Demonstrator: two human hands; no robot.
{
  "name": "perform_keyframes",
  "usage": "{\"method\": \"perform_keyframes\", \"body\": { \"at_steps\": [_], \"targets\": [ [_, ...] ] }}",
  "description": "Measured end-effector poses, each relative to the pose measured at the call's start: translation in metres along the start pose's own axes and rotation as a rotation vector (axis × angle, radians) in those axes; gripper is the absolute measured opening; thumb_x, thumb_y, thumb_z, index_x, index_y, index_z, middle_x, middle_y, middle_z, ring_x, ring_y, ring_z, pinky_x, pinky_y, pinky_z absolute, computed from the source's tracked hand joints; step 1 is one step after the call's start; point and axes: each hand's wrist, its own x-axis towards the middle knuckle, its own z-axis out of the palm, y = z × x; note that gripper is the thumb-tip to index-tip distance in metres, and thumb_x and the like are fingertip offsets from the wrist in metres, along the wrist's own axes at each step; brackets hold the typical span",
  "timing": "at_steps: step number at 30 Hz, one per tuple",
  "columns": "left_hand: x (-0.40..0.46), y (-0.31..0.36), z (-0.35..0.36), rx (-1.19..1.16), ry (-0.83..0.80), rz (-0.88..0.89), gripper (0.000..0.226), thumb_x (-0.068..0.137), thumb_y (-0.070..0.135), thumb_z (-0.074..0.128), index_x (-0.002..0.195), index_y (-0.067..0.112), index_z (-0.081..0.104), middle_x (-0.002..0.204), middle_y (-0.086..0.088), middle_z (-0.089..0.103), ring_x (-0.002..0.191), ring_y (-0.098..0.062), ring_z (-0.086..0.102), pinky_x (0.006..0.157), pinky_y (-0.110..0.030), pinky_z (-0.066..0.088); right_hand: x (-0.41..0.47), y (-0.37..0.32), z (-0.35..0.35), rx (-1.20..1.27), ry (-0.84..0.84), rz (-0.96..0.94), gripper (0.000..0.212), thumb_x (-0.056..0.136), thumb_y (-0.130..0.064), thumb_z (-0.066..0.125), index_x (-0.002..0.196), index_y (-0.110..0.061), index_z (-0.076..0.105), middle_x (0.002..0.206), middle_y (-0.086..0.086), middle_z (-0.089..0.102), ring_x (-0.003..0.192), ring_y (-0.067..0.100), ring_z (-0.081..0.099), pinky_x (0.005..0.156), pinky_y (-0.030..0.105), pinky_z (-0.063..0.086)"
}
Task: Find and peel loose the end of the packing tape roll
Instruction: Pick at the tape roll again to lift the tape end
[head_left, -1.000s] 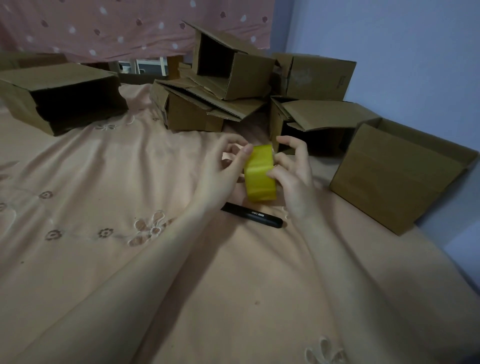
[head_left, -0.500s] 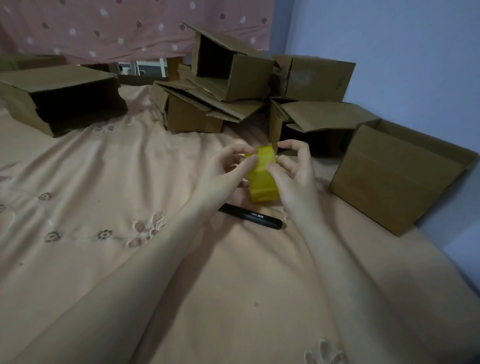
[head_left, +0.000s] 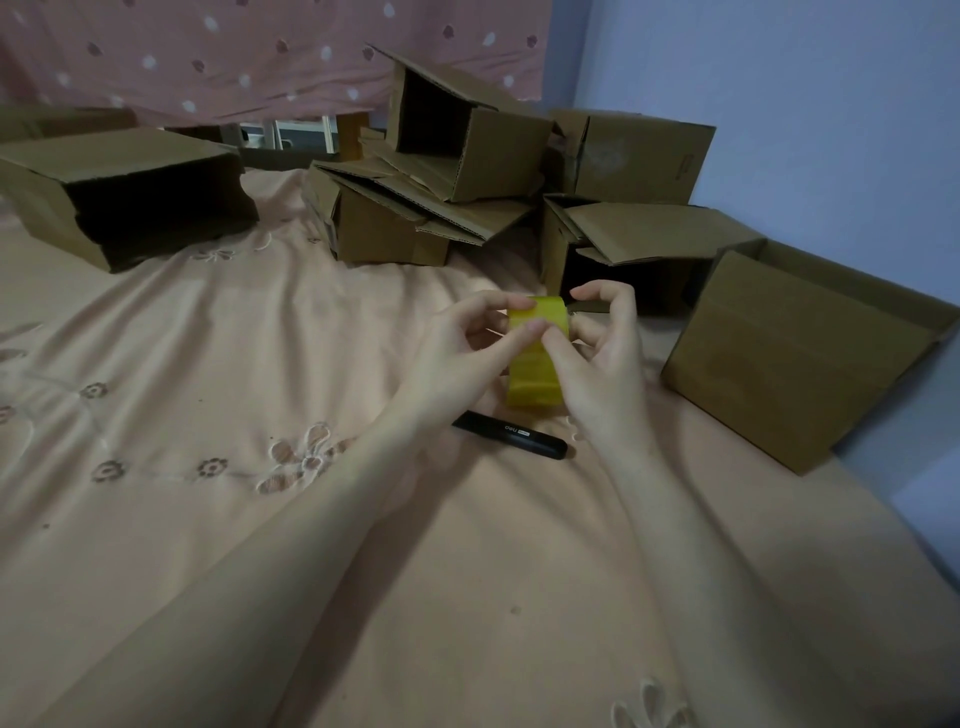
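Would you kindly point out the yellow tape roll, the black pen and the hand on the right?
yellow tape roll (head_left: 535, 374): head view, on its outer yellow band.
black pen (head_left: 519, 435): head view, on the barrel near the lettering.
right hand (head_left: 597, 374): head view, on the back of the hand.

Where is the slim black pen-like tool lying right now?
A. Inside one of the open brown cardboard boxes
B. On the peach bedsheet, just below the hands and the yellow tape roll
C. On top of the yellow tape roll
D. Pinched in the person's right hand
B: the slim black pen-like tool lies flat on the peach bedsheet, just below the yellow tape roll, and neither hand holds it.
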Motion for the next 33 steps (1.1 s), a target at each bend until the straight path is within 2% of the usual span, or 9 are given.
{"method": "perform_keyframes", "body": {
  "at_steps": [4, 8, 11, 17, 20, 23, 25, 29, 33],
  "targets": [
    [0.001, 0.003, 0.000, -0.053, -0.002, -0.046, 0.015, 0.089, 0.010, 0.064, 0.097, 0.024, 0.066, 0.083, -0.013, 0.057, 0.080, -0.019, 0.058, 0.078, -0.042, 0.054, 0.001, 0.002, 0.000, -0.032, 0.001, -0.016, 0.025, 0.082, -0.025, 0.056, 0.101, -0.026, 0.041, 0.077, 0.008, 0.070, 0.073, 0.033, 0.065, 0.065, 0.050, 0.055],
    [0.002, 0.003, -0.001, -0.064, -0.010, -0.062, 0.016, 0.091, 0.012, 0.062, 0.096, 0.026, 0.067, 0.085, -0.015, 0.059, 0.078, -0.013, 0.059, 0.069, -0.027, 0.055, 0.001, 0.001, -0.002, 0.004, -0.016, 0.006, 0.021, 0.087, -0.019, 0.054, 0.103, -0.024, 0.042, 0.078, 0.007, 0.069, 0.077, 0.034, 0.064, 0.068, 0.048, 0.053],
    [0.001, 0.004, -0.002, -0.107, -0.018, -0.089, 0.016, 0.093, 0.010, 0.059, 0.101, 0.022, 0.068, 0.082, -0.010, 0.060, 0.073, -0.004, 0.060, 0.065, -0.019, 0.055, 0.001, -0.001, -0.003, 0.027, -0.019, 0.025, 0.019, 0.088, -0.017, 0.054, 0.102, -0.025, 0.045, 0.081, 0.011, 0.068, 0.084, 0.037, 0.062, 0.074, 0.053, 0.052],
    [0.001, 0.007, -0.008, -0.124, -0.051, -0.120, 0.021, 0.096, 0.010, 0.052, 0.102, 0.022, 0.068, 0.073, 0.009, 0.064, 0.065, 0.001, 0.061, 0.069, -0.021, 0.057, 0.002, -0.001, -0.004, 0.006, -0.018, 0.008, 0.016, 0.088, -0.019, 0.050, 0.098, -0.032, 0.048, 0.088, 0.011, 0.066, 0.086, 0.033, 0.061, 0.078, 0.051, 0.050],
    [0.000, 0.007, -0.008, -0.133, -0.048, -0.113, 0.021, 0.098, 0.010, 0.050, 0.103, 0.019, 0.069, 0.068, 0.012, 0.063, 0.062, 0.001, 0.061, 0.071, -0.025, 0.059, 0.002, 0.002, -0.004, 0.010, -0.010, 0.007, 0.015, 0.093, -0.016, 0.049, 0.102, -0.028, 0.047, 0.090, 0.009, 0.066, 0.085, 0.024, 0.062, 0.075, 0.042, 0.051],
    [-0.001, 0.005, -0.008, -0.121, -0.032, -0.099, 0.022, 0.099, 0.011, 0.048, 0.109, 0.015, 0.066, 0.077, 0.007, 0.062, 0.066, 0.002, 0.061, 0.072, -0.025, 0.058, 0.004, 0.001, -0.003, 0.001, 0.001, 0.049, 0.008, 0.099, -0.024, 0.044, 0.106, -0.022, 0.046, 0.088, -0.006, 0.058, 0.077, 0.003, 0.057, 0.064, 0.015, 0.047],
    [0.000, 0.001, -0.010, -0.113, -0.004, -0.091, 0.022, 0.100, 0.012, 0.046, 0.111, 0.014, 0.065, 0.086, 0.004, 0.062, 0.070, 0.002, 0.062, 0.070, -0.022, 0.058, 0.005, 0.001, -0.002, 0.027, -0.023, 0.127, 0.015, 0.100, -0.032, 0.039, 0.105, -0.020, 0.046, 0.089, -0.008, 0.054, 0.079, 0.002, 0.053, 0.061, 0.009, 0.043],
    [0.003, -0.004, -0.014, -0.246, 0.067, -0.105, 0.022, 0.100, 0.007, 0.042, 0.109, 0.011, 0.062, 0.091, 0.000, 0.063, 0.070, 0.002, 0.064, 0.063, -0.015, 0.052, 0.002, -0.001, -0.001, 0.052, -0.159, 0.161, 0.021, 0.094, -0.036, 0.051, 0.099, -0.016, 0.053, 0.095, 0.000, 0.061, 0.085, 0.008, 0.058, 0.065, 0.016, 0.047],
    [0.005, -0.007, -0.018, -0.364, 0.082, -0.145, 0.027, 0.100, 0.006, 0.040, 0.099, 0.019, 0.063, 0.078, 0.006, 0.066, 0.065, 0.001, 0.065, 0.062, -0.015, 0.052, 0.000, 0.002, 0.002, -0.206, -0.188, -0.050, 0.019, 0.074, -0.029, 0.069, 0.086, -0.021, 0.056, 0.081, -0.011, 0.060, 0.079, 0.007, 0.058, 0.069, 0.024, 0.049]
  ]
}}
